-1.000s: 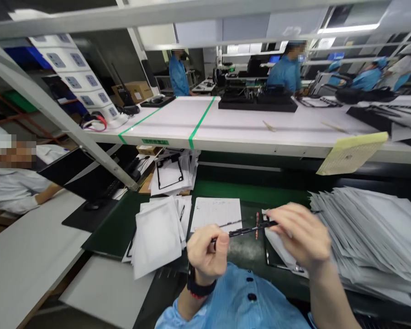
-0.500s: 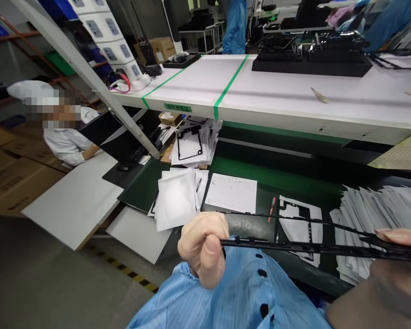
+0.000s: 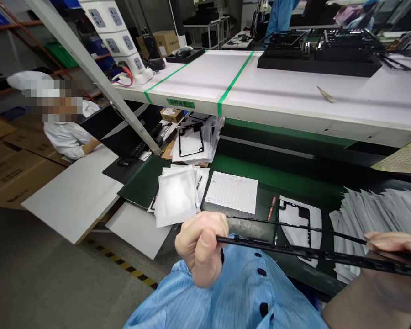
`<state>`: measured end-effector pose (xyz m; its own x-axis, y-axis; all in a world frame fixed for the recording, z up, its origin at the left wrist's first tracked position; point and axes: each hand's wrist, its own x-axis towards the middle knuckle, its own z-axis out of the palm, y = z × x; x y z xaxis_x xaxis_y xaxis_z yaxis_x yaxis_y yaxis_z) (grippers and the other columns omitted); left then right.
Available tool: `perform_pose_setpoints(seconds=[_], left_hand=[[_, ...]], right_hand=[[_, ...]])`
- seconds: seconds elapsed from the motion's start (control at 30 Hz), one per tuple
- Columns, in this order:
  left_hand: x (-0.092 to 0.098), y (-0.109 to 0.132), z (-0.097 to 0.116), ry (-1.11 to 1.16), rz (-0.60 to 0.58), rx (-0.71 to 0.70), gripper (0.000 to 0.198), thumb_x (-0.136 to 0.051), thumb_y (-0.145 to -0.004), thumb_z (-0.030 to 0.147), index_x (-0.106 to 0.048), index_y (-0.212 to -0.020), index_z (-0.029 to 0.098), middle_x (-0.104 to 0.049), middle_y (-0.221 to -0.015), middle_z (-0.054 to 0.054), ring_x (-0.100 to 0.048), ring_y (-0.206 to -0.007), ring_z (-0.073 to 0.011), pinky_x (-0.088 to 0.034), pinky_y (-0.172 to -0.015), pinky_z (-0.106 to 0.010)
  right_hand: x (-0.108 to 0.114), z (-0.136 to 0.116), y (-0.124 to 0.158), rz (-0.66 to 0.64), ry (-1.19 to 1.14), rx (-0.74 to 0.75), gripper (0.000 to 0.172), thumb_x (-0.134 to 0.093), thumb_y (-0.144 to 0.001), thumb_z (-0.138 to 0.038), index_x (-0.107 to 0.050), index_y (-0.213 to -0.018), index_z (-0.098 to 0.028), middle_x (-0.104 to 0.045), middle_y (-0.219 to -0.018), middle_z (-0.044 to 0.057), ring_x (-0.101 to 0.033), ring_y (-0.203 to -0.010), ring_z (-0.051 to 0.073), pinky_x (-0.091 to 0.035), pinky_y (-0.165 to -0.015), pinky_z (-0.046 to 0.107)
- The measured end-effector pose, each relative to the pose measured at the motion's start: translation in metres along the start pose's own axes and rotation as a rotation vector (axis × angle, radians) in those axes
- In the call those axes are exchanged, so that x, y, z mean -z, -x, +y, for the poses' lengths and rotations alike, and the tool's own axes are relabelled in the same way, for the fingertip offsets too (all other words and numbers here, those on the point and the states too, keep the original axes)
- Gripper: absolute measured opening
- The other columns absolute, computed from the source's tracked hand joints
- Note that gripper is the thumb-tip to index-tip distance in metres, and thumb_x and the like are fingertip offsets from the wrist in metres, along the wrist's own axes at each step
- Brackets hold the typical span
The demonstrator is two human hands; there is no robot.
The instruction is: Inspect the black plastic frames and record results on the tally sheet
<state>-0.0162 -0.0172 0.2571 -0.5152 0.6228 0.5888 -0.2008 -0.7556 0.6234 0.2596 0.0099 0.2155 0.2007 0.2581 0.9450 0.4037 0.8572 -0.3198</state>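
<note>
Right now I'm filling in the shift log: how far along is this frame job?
Probably done: the small pile of white sheets beside the printed form. In hand: one thin black frame, pinched by the left hand and right hand. Seemingly left: the large fanned stack of sheets on the right.

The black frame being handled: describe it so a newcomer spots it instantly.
Below the white shelf lies a green mat. In front of it, the left hand and right hand hold a thin black frame. Unlike the frame on white backing, it is bare, held in the air.
</note>
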Motion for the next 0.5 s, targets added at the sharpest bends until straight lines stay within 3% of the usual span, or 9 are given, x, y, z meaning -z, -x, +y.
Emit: perform_pose_setpoints(seconds=[0.1, 0.2, 0.23, 0.3, 0.37, 0.4, 0.43, 0.5], left_hand=[[0.005, 0.001, -0.003, 0.003, -0.018, 0.013, 0.047, -0.060, -0.102, 0.031, -0.048, -0.059, 0.016, -0.035, -0.045, 0.007, -0.030, -0.035, -0.0054, -0.028, -0.039, -0.020], [0.014, -0.003, -0.015, -0.117, 0.011, -0.012, 0.043, -0.054, -0.105, 0.029, -0.051, -0.063, 0.017, -0.041, -0.049, 0.006, -0.040, -0.038, -0.0076, -0.035, -0.042, -0.021], [0.016, -0.005, -0.020, -0.247, 0.011, -0.031, 0.037, -0.053, -0.105, 0.026, -0.058, -0.069, 0.017, -0.052, -0.055, 0.004, -0.052, -0.046, -0.0095, -0.044, -0.049, -0.022], [0.018, -0.008, -0.029, -0.575, -0.042, -0.098, 0.018, -0.054, -0.104, 0.020, -0.070, -0.096, 0.018, -0.074, -0.090, -0.005, -0.073, -0.085, -0.0166, -0.058, -0.079, -0.028], [0.015, -0.009, -0.031, -0.758, -0.185, -0.197, 0.023, -0.056, -0.103, 0.017, -0.068, -0.123, 0.018, -0.073, -0.124, -0.013, -0.068, -0.123, -0.0232, -0.055, -0.104, -0.038], [0.011, -0.009, -0.029, -0.745, -0.291, -0.249, 0.028, -0.055, -0.103, 0.018, -0.065, -0.129, 0.017, -0.072, -0.128, -0.015, -0.067, -0.127, -0.0245, -0.055, -0.106, -0.040], [0.007, -0.007, -0.025, -0.685, -0.415, -0.286, 0.029, -0.051, -0.105, 0.020, -0.064, -0.130, 0.016, -0.074, -0.122, -0.015, -0.071, -0.120, -0.0242, -0.058, -0.100, -0.038], [-0.002, -0.002, -0.015, -0.525, -0.611, -0.307, 0.029, -0.043, -0.109, 0.024, -0.066, -0.123, 0.015, -0.079, -0.097, -0.010, -0.077, -0.087, -0.0197, -0.061, -0.074, -0.030]], right_hand=[[-0.015, -0.009, -0.001, -0.025, -0.072, -0.075, 0.023, -0.083, -0.091, -0.039, -0.078, -0.082, -0.019, -0.069, -0.058, 0.001, -0.061, -0.036, 0.019, -0.057, -0.033, 0.031], [-0.029, -0.029, -0.005, -0.030, -0.101, -0.183, 0.021, -0.077, -0.097, -0.038, -0.077, -0.089, -0.019, -0.070, -0.059, -0.001, -0.061, -0.036, 0.016, -0.052, -0.034, 0.024], [-0.034, -0.036, -0.009, -0.026, -0.067, -0.179, 0.023, -0.074, -0.100, -0.037, -0.076, -0.086, -0.018, -0.069, -0.058, -0.002, -0.059, -0.035, 0.013, -0.048, -0.033, 0.021], [-0.044, -0.049, -0.019, -0.092, 0.064, -0.084, 0.027, -0.069, -0.104, -0.033, -0.072, -0.083, -0.017, -0.068, -0.060, -0.002, -0.058, -0.036, 0.010, -0.043, -0.033, 0.017], [-0.053, -0.061, -0.030, -0.303, 0.198, 0.045, 0.025, -0.061, -0.108, -0.026, -0.069, -0.086, -0.017, -0.070, -0.064, -0.001, -0.063, -0.042, 0.010, -0.046, -0.038, 0.017], [-0.056, -0.066, -0.034, -0.422, 0.240, 0.090, 0.023, -0.057, -0.109, -0.021, -0.068, -0.089, -0.017, -0.071, -0.066, 0.000, -0.065, -0.046, 0.010, -0.049, -0.042, 0.017], [-0.059, -0.071, -0.038, -0.515, 0.260, 0.113, 0.022, -0.054, -0.109, -0.016, -0.067, -0.091, -0.018, -0.072, -0.067, 0.000, -0.067, -0.049, 0.010, -0.051, -0.046, 0.018], [-0.064, -0.081, -0.041, -0.614, 0.264, 0.111, 0.021, -0.049, -0.110, -0.014, -0.064, -0.096, -0.018, -0.070, -0.067, 0.000, -0.066, -0.050, 0.010, -0.052, -0.051, 0.019]])
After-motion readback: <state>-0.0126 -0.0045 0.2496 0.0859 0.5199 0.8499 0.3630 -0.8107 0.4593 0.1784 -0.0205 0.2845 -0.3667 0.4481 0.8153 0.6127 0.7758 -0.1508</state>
